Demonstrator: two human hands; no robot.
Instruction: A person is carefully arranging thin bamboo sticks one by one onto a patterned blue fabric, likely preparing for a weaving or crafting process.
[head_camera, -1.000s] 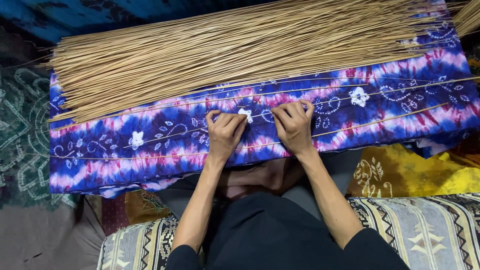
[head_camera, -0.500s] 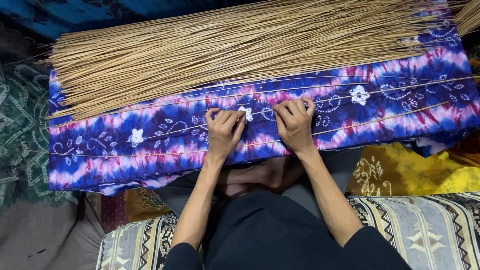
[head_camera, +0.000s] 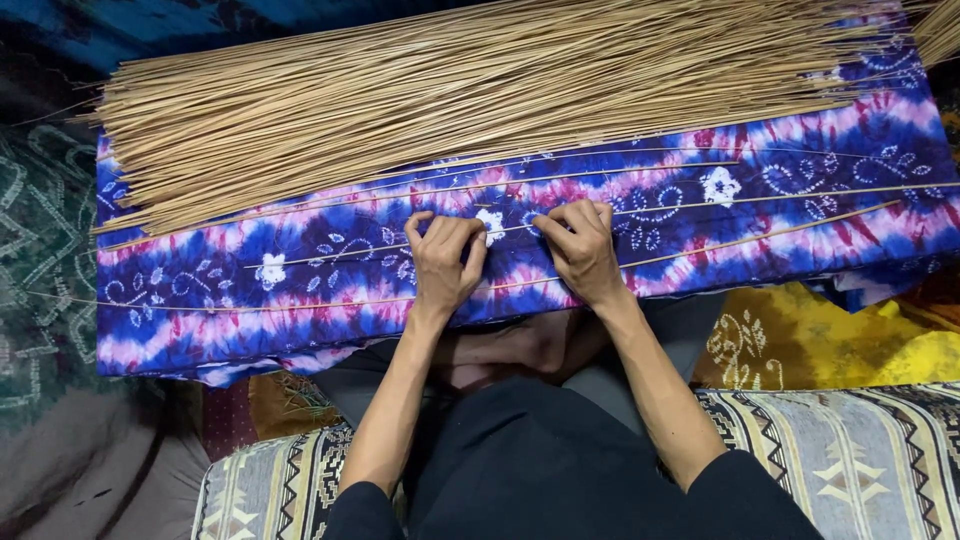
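Big blue-purple-pink tie-dye cloth (head_camera: 300, 290) with white flower prints spans nearly the full width, draped over a raised flat surface; can't tell what's under it. Dense pile of thin tan sticks (head_camera: 480, 100) covers the far half of the cloth, lying roughly lengthwise, slightly fanned, left ends overhanging the cloth's left edge. Patterned beige-black striped cushion (head_camera: 880, 450) along the bottom, on both sides of the person's black sleeves. Yellow printed fabric (head_camera: 820, 340) sits lower right, tucked under the cloth edge. Dark green patterned fabric (head_camera: 40, 260) at the far left. A few loose sticks lie apart from the pile on the near half of the cloth, running left-right: one long one (head_camera: 760, 193) crosses at knuckle level, another (head_camera: 300, 303) runs lower toward the left edge. Left hand (head_camera: 445, 262) is palm-down on the cloth at centre, fingers curled tight, tips pinching at the stick line near a white flower (head_camera: 490, 225). Right hand (head_camera: 580, 250) is just beside it, same posture, fingers curled and pressed at the same line. Both look closed on a single thin stick (head_camera: 640, 210), but the contact is too small to confirm. The two hands are near each other, not touching.
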